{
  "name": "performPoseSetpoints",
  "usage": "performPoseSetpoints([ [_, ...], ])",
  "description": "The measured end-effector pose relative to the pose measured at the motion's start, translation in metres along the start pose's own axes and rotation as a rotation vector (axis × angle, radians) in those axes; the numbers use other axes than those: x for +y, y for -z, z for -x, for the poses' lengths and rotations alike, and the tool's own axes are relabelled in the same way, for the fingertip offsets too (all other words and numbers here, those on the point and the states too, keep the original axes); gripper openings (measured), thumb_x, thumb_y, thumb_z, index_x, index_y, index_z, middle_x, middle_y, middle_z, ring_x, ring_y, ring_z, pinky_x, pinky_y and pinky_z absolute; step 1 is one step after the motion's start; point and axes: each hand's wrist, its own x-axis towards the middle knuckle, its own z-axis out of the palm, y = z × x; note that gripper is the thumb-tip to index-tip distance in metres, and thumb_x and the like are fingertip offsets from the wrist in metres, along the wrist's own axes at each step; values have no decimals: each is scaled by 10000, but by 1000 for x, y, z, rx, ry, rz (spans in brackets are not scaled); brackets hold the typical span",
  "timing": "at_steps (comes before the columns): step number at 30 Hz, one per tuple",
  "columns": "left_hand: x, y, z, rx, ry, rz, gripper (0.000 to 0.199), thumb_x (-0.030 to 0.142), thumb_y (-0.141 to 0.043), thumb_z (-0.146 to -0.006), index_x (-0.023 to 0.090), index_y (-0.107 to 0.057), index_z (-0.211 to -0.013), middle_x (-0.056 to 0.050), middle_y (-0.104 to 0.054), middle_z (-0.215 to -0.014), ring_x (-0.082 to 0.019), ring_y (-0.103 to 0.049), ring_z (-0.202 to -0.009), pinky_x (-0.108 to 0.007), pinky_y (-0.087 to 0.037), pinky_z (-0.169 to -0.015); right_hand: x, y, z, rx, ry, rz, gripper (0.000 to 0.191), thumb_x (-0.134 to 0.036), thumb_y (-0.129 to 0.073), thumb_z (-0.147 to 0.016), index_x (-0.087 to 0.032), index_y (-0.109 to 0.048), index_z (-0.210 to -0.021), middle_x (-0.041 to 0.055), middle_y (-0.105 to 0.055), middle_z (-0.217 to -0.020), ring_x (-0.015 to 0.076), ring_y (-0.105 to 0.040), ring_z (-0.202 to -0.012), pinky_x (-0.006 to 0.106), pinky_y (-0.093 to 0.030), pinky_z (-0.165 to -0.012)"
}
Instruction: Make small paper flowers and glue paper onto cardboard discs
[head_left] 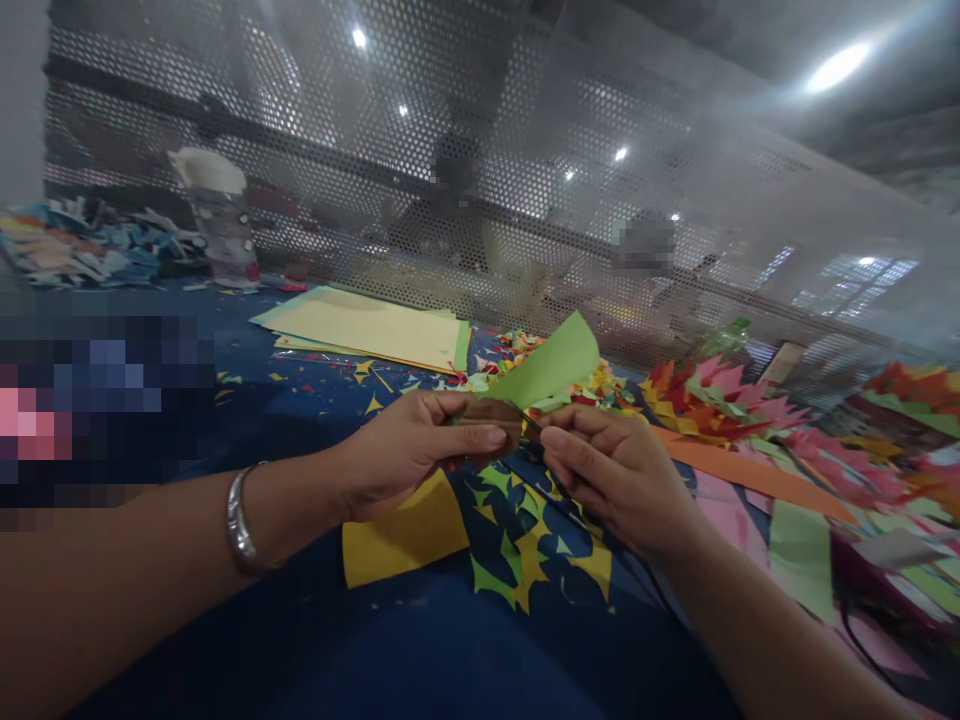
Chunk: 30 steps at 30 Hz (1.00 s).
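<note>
My left hand (420,445), with a silver bracelet on its wrist, pinches a brown piece (491,412) between thumb and fingers. A light green sheet of paper (555,362) stands up behind it, curved at the top. My right hand (611,470) is closed at the right end of the brown piece, around something thin and dark that I cannot make out clearly. Below my left hand lies a yellow sheet (405,535). Jagged yellow and green scraps (532,545) are spread on the blue table under both hands.
A stack of pale sheets (367,325) lies behind my left hand. Small coloured scraps cover the table behind. Pink and red pointed paper shapes (727,400) and an orange strip (757,470) are at right. A clear cup (225,225) stands back left, before a perforated screen (322,170).
</note>
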Motion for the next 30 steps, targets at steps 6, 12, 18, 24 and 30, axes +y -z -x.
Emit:
performPoseSetpoints([
  [6, 0, -1, 2, 1, -8, 10, 230, 156, -854, -670, 142, -775, -886, -24, -761, -843, -94, -662, -785, -181, -477, -740, -1, 0, 1, 8, -3, 23, 274, -421, -693, -875, -152, -641, -855, -66, -513, -534, -1, -326, -355, 127, -160, -329],
  [12, 0, 0, 1, 59, -32, -55, 229, 155, -863, -650, 153, -773, -860, -16, -760, -821, -92, -655, -755, -185, -469, -707, -3, 1, 2, 7, 5, 30, 283, -426, -699, -864, -149, -642, -847, -69, -505, -516, -1, -299, -333, 141, -139, -320],
  [18, 4, 1, 1, 64, -11, -71, 232, 179, -873, -637, 163, -790, -853, -17, -763, -810, -79, -643, -717, -155, -456, -641, -4, 1, 2, 16, 22, 74, 282, -427, -693, -862, -149, -644, -852, -63, -513, -524, 14, -314, -354, 161, -158, -334],
  [24, 3, 3, 1, 15, -18, -99, 171, 122, -822, -698, 170, -798, -860, -10, -769, -798, -53, -631, -690, -116, -449, -616, -6, 0, 1, 9, 38, 127, 311, -445, -698, -849, -155, -614, -774, -83, -446, -450, 27, -300, -347, 189, -131, -334],
  [30, 4, 5, 0, 23, -10, -153, 174, 88, -803, -696, 165, -801, -852, -6, -764, -768, -58, -624, -670, -133, -466, -641, -2, 6, 1, -22, 11, 171, 314, -453, -687, -862, -154, -619, -794, -69, -476, -506, 31, -315, -369, 195, -140, -340],
])
